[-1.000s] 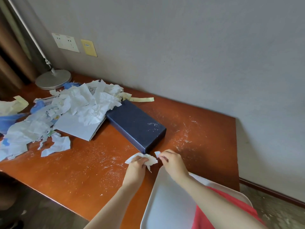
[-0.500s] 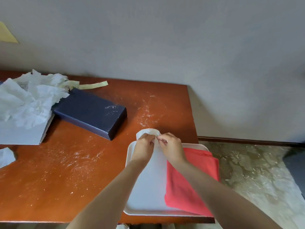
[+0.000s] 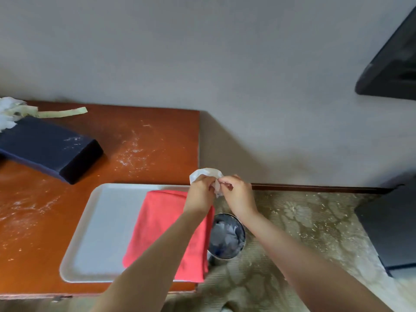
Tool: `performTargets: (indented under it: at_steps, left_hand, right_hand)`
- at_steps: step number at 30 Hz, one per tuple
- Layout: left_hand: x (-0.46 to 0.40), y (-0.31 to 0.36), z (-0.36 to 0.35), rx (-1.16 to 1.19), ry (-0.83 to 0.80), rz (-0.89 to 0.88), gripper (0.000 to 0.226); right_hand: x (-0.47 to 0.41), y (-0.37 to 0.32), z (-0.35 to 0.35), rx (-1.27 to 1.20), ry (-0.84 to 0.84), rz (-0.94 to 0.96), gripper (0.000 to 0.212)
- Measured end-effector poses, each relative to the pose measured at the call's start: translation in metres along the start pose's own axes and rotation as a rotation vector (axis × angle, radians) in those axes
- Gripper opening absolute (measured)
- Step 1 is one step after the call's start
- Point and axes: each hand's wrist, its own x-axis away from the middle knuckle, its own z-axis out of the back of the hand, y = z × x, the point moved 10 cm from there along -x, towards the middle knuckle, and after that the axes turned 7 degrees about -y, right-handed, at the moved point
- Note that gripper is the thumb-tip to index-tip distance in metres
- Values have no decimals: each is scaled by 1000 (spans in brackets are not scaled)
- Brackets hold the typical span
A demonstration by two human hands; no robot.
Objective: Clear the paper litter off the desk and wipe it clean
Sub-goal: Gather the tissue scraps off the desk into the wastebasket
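My left hand [image 3: 200, 192] and my right hand [image 3: 238, 194] together hold a crumpled white paper scrap [image 3: 206, 172] past the right end of the orange-brown desk [image 3: 146, 136]. Both hands have fingers curled round the scrap. Below them on the floor stands a round metal bin [image 3: 227, 237] with paper inside. A folded red cloth [image 3: 166, 230] lies on the right part of a white tray [image 3: 101, 221] at the desk's front right. More white paper litter [image 3: 7, 111] and a pale yellow strip [image 3: 60, 113] lie at the far left. White dust specks the desk.
A dark blue box [image 3: 47, 147] lies on the desk to the left of the tray. The wall runs close behind. Dark furniture [image 3: 391, 224] stands at the right on patterned floor [image 3: 304, 221]. Another dark object [image 3: 394, 64] hangs at upper right.
Both hands have carried the paper scrap rightward, from above the desk near the tray to beyond the desk's right edge over the bin. The view has swung right, bringing the bin and floor into sight.
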Motion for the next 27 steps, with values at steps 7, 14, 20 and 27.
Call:
performTargets:
  at_steps: [7,14,20,27]
  left_hand:
    - [-3,6,-104,-67,-121,148,28]
    - [9,-79,-214,-55,-139,334,23]
    - [8,-178,-298,-114,-236,426,30]
    - [18,-281,-375,-302,-327,386,30]
  right_hand:
    - [23,80,45,-25,33,-27,17]
    - [40,210,-31,-154,-67,-226,18]
    - [45,292,-106,-150,-36,-184,16]
    - [40,391,-224,-163,-219,-235,19]
